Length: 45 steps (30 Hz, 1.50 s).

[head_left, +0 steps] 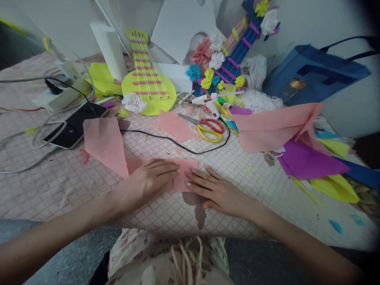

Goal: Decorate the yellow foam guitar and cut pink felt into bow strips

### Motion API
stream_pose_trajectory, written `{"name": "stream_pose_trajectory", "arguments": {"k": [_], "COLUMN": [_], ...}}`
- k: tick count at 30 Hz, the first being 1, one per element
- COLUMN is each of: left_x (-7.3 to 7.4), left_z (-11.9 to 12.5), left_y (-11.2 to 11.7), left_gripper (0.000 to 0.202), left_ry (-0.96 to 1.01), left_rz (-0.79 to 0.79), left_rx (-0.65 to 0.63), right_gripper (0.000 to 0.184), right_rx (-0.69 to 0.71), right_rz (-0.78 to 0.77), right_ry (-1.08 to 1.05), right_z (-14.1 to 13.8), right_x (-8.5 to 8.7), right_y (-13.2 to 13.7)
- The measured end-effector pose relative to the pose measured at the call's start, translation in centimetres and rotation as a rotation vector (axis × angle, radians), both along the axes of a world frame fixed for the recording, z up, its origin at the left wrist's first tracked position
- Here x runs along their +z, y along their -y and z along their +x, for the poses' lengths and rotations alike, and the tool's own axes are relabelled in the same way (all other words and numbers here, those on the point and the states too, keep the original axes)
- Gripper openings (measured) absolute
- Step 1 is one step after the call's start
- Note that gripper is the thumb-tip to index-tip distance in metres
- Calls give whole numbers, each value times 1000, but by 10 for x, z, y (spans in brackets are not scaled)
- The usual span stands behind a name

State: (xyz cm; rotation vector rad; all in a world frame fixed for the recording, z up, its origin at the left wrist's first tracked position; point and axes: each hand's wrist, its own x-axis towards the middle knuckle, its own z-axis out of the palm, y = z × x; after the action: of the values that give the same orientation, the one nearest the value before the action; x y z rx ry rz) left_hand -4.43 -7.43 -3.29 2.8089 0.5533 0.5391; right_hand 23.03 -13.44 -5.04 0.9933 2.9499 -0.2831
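A strip of pink crepe paper (185, 177) lies flat near the table's front edge, its left part bent up and away toward the phone. My left hand (154, 176) rests on the strip with fingers stretched out, covering part of it. From the right, my right hand (215, 188) lays its spread fingertips on the strip's right end. Just beyond sits a smaller pink scrap (175, 126), partly beneath scissors (210, 128) with red and yellow handles.
A glue gun (210, 103) trails its black cord across the table. Behind stand a yellow paper guitar (148, 87) and a blue one (234, 65) with paper flowers. A phone (75, 126) and power strip (62, 93) are left; coloured paper (311, 160) and a blue bag (314, 75) right.
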Motion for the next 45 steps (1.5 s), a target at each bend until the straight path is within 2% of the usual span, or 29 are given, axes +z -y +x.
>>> {"name": "stream_pose_trajectory", "arguments": {"k": [7,13,18,27,31,36,40,45], "left_x": [-14,-12,-7,-11,-15,-24,-26,-25], "left_z": [-4,-7,0,38,39,34,33,32], "left_y": [3,2,0,7,7,7,6,4], "left_gripper": [35,37,37,31,31,35,38,36], "left_ry": [-147,-177,-112,71,56,58,43,-7], "left_rz": [51,15,-4,45,30,-6,-28,-34], "left_rx": [-22,23,57,-74,-94,-58,-50,-53], "right_gripper": [61,64,64,65,64,64,62,54], "right_rx": [16,17,28,15,7,1,5,-75], "right_rz": [-1,-14,-2,-11,-18,-16,3,39], "right_ry": [-3,-4,-12,-22,-28,-24,-145,-362], "right_z": [1,1,1,1,0,1,6,13], "right_x": [-1,1,-1,-4,-4,-5,-6,-5], "right_y": [-1,-1,-1,0,0,0,4,13]}}
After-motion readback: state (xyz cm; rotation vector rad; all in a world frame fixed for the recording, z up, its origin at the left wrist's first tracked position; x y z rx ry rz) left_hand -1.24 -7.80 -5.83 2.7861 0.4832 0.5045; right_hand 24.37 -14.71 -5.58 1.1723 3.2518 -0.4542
